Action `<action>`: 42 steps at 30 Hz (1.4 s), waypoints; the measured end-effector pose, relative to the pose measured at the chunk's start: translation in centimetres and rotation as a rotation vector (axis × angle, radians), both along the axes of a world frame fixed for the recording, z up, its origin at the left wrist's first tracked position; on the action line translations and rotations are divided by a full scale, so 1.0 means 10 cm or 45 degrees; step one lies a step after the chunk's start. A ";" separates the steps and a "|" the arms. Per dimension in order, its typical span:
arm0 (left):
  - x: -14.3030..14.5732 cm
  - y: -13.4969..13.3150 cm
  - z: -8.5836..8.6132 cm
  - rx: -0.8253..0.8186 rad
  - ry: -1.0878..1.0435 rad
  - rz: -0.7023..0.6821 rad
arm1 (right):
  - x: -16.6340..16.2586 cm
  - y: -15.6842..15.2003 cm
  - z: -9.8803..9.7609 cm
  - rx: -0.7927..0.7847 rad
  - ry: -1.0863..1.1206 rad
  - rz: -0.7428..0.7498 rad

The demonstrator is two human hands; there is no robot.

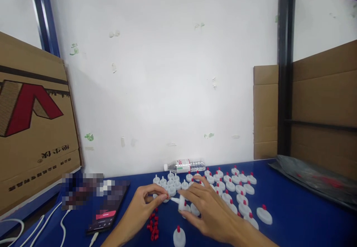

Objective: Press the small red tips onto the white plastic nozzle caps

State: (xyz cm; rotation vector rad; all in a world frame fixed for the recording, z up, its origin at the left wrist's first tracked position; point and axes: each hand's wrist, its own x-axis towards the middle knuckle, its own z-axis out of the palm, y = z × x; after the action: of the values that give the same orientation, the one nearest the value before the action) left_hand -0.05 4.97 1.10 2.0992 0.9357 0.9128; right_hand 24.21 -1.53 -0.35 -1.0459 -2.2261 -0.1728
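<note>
My left hand (pixel 145 206) pinches a small red cap (pixel 168 196) between thumb and fingertips, mostly hidden by them. My right hand (pixel 208 204) is closed on a white plastic nozzle lid (pixel 182 202), tilted so that its spout points left at the red cap. The spout tip and the cap are very close; I cannot tell whether they touch. Below my left hand lies a pile of loose red caps (pixel 152 227). Behind the hands stand several white lids with bare spouts (pixel 172 191). Many red-tipped white lids (pixel 245 208) spread to the right, and one red-tipped lid (pixel 179 237) sits in front.
A clear plastic bottle (pixel 182 166) lies along the white wall. At the left are a phone (pixel 118 196) with white cables (pixel 64 224) and a large printed carton (pixel 36 128). A dark plastic bag (pixel 315 180) rests on the blue table (pixel 292 228) at the right.
</note>
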 end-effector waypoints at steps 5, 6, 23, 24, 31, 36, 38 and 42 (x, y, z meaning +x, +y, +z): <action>0.08 -0.08 -0.01 -0.163 -0.178 -0.063 | -0.01 -0.01 -0.01 -0.024 -0.020 0.005; 0.08 -0.09 -0.02 -0.175 -0.188 -0.076 | -0.02 -0.01 -0.01 -0.024 -0.023 0.007; 0.08 0.01 -0.33 -0.671 -0.506 -0.442 | -0.12 -0.13 0.02 -0.230 0.081 0.249; 0.09 -0.02 -0.31 -0.693 -0.506 -0.473 | -0.12 -0.12 0.00 -0.247 0.075 0.253; 0.07 -0.09 -0.26 -0.695 -0.418 -0.429 | -0.15 -0.11 -0.02 -0.302 -0.033 0.167; 0.07 -0.11 -0.27 -0.737 -0.401 -0.423 | -0.18 -0.07 -0.11 -0.244 -0.047 0.173; 0.07 -0.11 -0.27 -0.744 -0.426 -0.424 | -0.19 -0.06 -0.11 -0.232 -0.052 0.188; 0.06 -0.06 -0.26 -0.697 -0.438 -0.384 | -0.17 -0.13 0.03 -0.257 -0.010 0.182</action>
State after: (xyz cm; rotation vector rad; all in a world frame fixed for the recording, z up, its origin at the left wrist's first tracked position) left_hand 0.55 4.38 -1.50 1.5034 0.5826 0.7262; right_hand 22.49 -2.84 -0.10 -0.9854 -2.3523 0.1126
